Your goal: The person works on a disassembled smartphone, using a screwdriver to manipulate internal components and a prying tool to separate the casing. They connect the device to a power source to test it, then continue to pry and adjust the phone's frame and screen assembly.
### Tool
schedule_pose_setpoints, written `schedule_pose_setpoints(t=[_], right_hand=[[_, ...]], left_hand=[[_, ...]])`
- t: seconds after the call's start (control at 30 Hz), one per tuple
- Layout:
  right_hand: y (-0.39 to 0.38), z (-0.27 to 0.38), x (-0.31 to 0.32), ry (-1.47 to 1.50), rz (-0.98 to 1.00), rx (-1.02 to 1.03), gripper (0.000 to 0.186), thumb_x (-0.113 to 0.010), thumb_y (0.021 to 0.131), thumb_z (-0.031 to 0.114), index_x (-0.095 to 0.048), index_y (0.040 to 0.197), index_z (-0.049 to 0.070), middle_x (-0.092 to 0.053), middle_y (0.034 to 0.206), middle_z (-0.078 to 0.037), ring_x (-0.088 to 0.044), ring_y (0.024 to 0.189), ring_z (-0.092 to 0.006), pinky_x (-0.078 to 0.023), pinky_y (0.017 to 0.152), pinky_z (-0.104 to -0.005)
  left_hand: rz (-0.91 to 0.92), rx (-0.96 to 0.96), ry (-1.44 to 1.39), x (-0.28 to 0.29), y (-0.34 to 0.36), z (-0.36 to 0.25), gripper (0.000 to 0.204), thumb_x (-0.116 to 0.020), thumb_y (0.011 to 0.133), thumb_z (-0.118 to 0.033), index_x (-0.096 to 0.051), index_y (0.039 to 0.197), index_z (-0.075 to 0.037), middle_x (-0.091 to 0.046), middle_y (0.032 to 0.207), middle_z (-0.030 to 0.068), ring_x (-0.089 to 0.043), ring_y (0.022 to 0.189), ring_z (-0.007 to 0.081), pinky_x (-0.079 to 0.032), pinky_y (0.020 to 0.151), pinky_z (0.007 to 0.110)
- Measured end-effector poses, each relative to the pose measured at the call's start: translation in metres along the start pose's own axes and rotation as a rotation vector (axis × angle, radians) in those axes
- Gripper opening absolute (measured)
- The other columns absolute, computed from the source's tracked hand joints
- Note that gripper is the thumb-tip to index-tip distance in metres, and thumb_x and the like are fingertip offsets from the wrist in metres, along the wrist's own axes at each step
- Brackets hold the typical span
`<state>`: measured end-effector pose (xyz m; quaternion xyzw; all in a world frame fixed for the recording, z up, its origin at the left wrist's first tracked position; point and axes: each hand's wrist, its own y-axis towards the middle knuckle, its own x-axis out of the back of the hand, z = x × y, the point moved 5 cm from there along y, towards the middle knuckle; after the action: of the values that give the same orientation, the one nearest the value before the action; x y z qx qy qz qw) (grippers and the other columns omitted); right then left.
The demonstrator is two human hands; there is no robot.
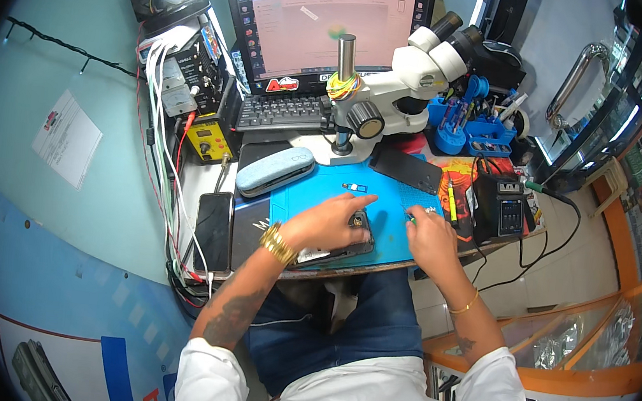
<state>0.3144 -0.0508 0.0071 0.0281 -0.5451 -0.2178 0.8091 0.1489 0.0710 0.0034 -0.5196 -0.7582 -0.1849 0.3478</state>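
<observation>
My left hand (328,223) rests over an opened phone (363,246) near the front edge of the blue work mat (390,227). Its index finger stretches out to the right, apart from the other fingers, and the hand covers much of the phone. To the right, my right hand (432,242) is closed over the mat. Its fingers pinch a small tool with a green part (411,220); the tool's kind is too small to make out. A small phone part (354,188) lies on the mat beyond my left hand.
A microscope (416,77) stands behind the mat, before a monitor (330,37) and keyboard (279,114). Around the mat lie a blue-grey case (275,172), a dark phone (214,228), a phone screen (406,169), a yellow pen-like tool (452,202) and a black soldering station (504,208).
</observation>
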Motion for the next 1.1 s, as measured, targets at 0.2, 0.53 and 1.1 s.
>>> schedule_pose_setpoints(t=[0.2,0.53,1.1], right_hand=[[0.008,0.009,-0.008,-0.208,-0.025,0.169,0.022,-0.068,0.089,0.015,-0.066,0.107,0.003,-0.067,0.094,-0.021,-0.068,0.084,-0.0404,-0.054,0.072,-0.0501],[0.034,0.032,0.012,0.289,0.177,0.024,0.016,-0.064,0.085,0.016,-0.072,0.092,0.004,-0.067,0.069,-0.018,-0.068,0.069,-0.0357,-0.053,0.066,-0.0449],[0.045,0.078,-0.053,0.052,0.400,0.329,0.011,-0.067,0.080,0.013,-0.072,0.088,0.006,-0.072,0.077,-0.016,-0.071,0.076,-0.0348,-0.055,0.071,-0.0441]], left_hand=[[-0.178,0.044,0.265,0.011,-0.071,-0.007,0.092,-0.088,0.069,-0.027,-0.045,0.149,-0.011,-0.051,0.143,0.0189,-0.049,0.130,0.0380,-0.039,0.111,0.044],[-0.186,0.125,-0.063,0.037,-0.080,0.000,0.039,-0.074,0.089,-0.025,-0.071,0.119,-0.001,-0.075,0.095,0.0178,-0.071,0.075,0.0287,-0.056,0.075,0.035],[-0.585,0.095,0.122,0.068,-0.049,0.055,0.021,-0.068,0.095,-0.018,-0.075,0.109,-0.005,-0.074,0.077,0.0135,-0.072,0.067,0.0195,-0.054,0.063,0.031]])
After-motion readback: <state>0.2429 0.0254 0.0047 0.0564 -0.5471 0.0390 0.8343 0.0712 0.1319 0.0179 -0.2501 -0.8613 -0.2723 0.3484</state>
